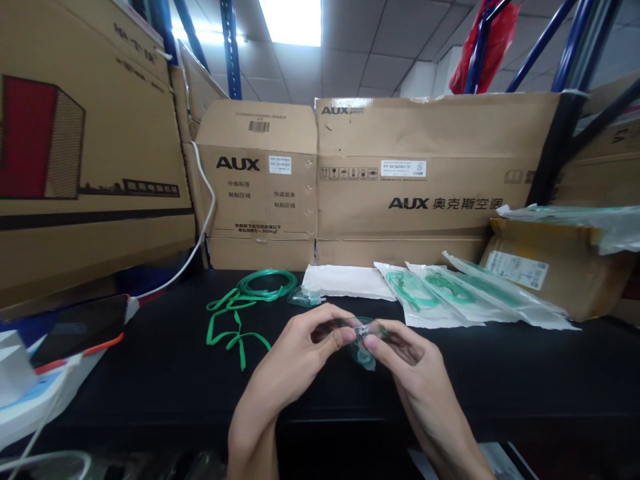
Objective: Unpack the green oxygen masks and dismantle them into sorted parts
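Note:
Between my hands is a clear greenish plastic oxygen mask (364, 357) with a small metal nose strip, held above the black tabletop. My left hand (313, 340) pinches its left side, thumb near the metal strip. On the other side my right hand (403, 350) grips it with thumb and fingers. Part of the mask is hidden behind the fingers. Farther left lie a coil of green tubing (267, 285) and a loose green strap (237, 337). A small clear plastic piece (305, 295) sits beside the coil.
A white paper packet (350, 282) lies behind my hands. Several clear-fronted packages with green tubing (413, 293) lie to the right, by an opened carton (545, 267). AUX cardboard boxes (400, 180) stand along the back. A phone (83, 330) and power strip (50, 393) are at left.

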The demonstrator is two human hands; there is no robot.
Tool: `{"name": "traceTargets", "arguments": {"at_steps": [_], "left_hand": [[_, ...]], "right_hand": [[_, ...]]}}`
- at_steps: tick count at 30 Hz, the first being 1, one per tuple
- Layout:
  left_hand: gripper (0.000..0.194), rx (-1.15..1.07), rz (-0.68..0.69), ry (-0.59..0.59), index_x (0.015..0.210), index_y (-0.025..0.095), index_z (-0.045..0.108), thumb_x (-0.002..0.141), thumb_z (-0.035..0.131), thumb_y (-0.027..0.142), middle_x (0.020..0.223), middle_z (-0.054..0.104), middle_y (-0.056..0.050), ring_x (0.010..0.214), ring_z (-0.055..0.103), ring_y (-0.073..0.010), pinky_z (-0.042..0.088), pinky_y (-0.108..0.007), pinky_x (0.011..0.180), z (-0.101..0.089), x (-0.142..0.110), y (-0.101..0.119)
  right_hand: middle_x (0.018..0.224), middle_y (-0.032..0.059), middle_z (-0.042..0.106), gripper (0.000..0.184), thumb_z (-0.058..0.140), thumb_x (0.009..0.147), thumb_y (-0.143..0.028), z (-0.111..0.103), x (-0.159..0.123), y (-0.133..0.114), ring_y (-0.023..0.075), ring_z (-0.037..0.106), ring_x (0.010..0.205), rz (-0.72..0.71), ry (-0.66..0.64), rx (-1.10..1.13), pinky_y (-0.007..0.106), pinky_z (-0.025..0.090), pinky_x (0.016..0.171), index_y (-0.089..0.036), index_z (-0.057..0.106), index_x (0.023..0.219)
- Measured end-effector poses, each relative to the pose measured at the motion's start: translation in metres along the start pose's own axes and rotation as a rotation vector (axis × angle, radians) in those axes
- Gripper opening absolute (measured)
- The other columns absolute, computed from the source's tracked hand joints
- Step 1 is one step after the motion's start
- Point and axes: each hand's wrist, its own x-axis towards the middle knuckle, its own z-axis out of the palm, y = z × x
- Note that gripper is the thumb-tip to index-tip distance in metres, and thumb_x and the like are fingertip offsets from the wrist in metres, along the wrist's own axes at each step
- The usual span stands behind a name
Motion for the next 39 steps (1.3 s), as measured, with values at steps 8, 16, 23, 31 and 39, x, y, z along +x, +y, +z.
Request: {"name": "traceTargets", "arguments": {"at_steps": [8,16,23,31,39], "left_hand": [[0.011,0.054,0.016,0.049,0.098,0.024,0.075,0.095,0.066,0.028,0.098,0.073,-0.001,0.092,0.066,-0.0201,0.048,-0.029,0.083,0.001,-0.006,0.002],[0.013,0.141,0.035,0.102,0.092,0.029,0.077,0.093,0.068,0.019,0.095,0.075,0.005,0.090,0.067,-0.0156,0.046,-0.024,0.081,0.004,-0.008,0.007],[0.012,0.160,0.000,0.108,0.086,0.030,0.079,0.089,0.073,0.020,0.092,0.077,0.007,0.089,0.069,-0.0157,0.046,-0.022,0.082,0.002,-0.010,0.009],[0.016,0.223,0.019,0.123,0.083,0.029,0.077,0.090,0.071,0.017,0.092,0.076,0.006,0.089,0.068,-0.0172,0.045,-0.025,0.083,0.001,-0.013,0.009],[0.017,0.260,0.043,0.141,0.087,0.032,0.077,0.090,0.071,0.016,0.091,0.074,0.008,0.087,0.066,-0.0145,0.044,-0.024,0.081,0.002,-0.023,0.013]], "right_hand": [[0.089,0.0021,0.075,0.016,0.084,0.079,-0.036,0.004,-0.002,-0.001,0.0202,0.069,0.087,-0.076,0.068,-0.094,0.028,0.056,0.079,-0.023,0.078,0.086],[0.083,0.0018,0.073,0.010,0.082,0.080,-0.032,0.005,-0.003,0.000,0.0193,0.068,0.081,-0.135,0.080,-0.168,0.029,0.056,0.076,-0.023,0.078,0.083],[0.079,0.0025,0.071,0.012,0.080,0.081,-0.033,0.007,-0.004,-0.001,0.0207,0.067,0.079,-0.160,0.093,-0.226,0.032,0.056,0.076,-0.022,0.077,0.078],[0.081,0.0034,0.072,0.009,0.080,0.081,-0.030,0.003,-0.003,0.000,0.0212,0.066,0.081,-0.164,0.020,-0.232,0.034,0.053,0.077,-0.023,0.077,0.077],[0.079,0.0017,0.072,0.005,0.082,0.080,-0.025,-0.006,-0.001,0.001,0.0189,0.064,0.079,-0.186,-0.090,-0.176,0.032,0.049,0.075,-0.024,0.078,0.077]]}}
